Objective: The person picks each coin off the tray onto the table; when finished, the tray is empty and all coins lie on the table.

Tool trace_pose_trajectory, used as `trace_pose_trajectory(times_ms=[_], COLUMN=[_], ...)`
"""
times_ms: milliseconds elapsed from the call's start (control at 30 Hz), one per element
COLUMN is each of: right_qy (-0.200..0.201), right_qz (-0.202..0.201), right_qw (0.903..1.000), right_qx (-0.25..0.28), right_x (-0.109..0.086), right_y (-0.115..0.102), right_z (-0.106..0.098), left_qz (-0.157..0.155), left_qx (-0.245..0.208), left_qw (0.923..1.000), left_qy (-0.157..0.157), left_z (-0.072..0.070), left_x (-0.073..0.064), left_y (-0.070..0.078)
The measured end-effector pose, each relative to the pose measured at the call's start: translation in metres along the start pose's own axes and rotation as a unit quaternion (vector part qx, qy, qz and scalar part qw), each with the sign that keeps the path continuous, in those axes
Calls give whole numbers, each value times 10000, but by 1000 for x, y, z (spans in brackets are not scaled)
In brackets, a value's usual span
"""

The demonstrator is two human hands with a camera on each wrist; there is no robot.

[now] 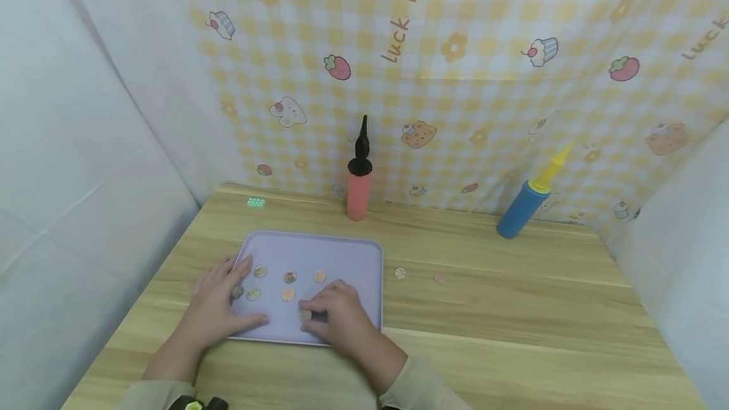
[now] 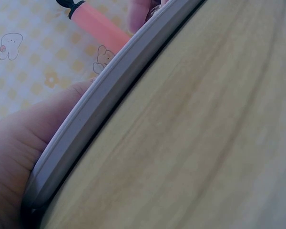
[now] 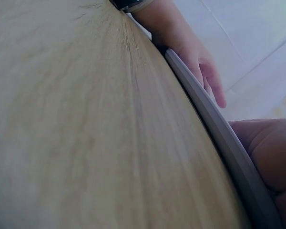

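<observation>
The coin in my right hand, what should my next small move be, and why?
Probably set the coin down on the tray and let go: the right hand pinches it over bare tray surface, and other coins already lie flat there.

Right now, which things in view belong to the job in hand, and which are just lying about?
Part of the job:
lilac tray, under the left hand
held coin, in the right hand
coins on the tray
loose coins beside it, probably

Lying about, it seems:
pink-and-black pump
blue-and-yellow pump
small green brick
</observation>
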State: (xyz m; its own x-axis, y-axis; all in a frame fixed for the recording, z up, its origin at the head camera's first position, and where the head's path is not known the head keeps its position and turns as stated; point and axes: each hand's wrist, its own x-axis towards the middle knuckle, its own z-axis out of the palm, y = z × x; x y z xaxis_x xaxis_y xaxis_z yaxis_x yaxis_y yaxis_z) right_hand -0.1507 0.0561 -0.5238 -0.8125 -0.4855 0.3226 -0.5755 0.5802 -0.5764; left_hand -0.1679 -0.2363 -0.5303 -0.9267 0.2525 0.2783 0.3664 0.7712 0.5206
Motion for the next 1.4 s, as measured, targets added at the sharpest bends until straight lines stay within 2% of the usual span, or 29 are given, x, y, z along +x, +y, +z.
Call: trace_pose_trajectory(times_ms=[100, 300, 533, 700, 800, 967, 1167, 1300, 1400], right_qy=[-195, -340, 157, 294, 380, 566, 1001, 1118, 1260], right_qz=[41, 53, -49, -167, -450, -1212, -1952, -2186, -2145], right_qw=[9995, 9986, 9991, 9990, 9982, 9909, 9754, 9690, 9684], right_qx=[-246, -397, -380, -307, -113, 178, -230, -275, -186], right_x=[0, -1, 0, 0, 0, -3, -8, -13, -19], right_y=[-3, -6, -2, 2, 4, 5, 6, 9, 15], right_z=[-1, -3, -2, 1, 1, -1, -8, -14, -20], left_qz=[11, 34, -63, -138, -123, -83, -67, -52, -71], left_qx=[12, 80, -45, -72, -60, -38, -59, -39, -46], left_qw=[10000, 10000, 10000, 9999, 9999, 10000, 10000, 10000, 10000], left_qy=[12, 45, 6, -19, -11, 11, 34, 34, -3], left_z=[1, 2, -1, -2, -2, -1, 0, 0, 0], left_x=[-1, -2, -2, -2, -1, -1, 0, 0, 1], left_y=[-2, -4, -1, 1, 1, 0, 0, -1, 0])
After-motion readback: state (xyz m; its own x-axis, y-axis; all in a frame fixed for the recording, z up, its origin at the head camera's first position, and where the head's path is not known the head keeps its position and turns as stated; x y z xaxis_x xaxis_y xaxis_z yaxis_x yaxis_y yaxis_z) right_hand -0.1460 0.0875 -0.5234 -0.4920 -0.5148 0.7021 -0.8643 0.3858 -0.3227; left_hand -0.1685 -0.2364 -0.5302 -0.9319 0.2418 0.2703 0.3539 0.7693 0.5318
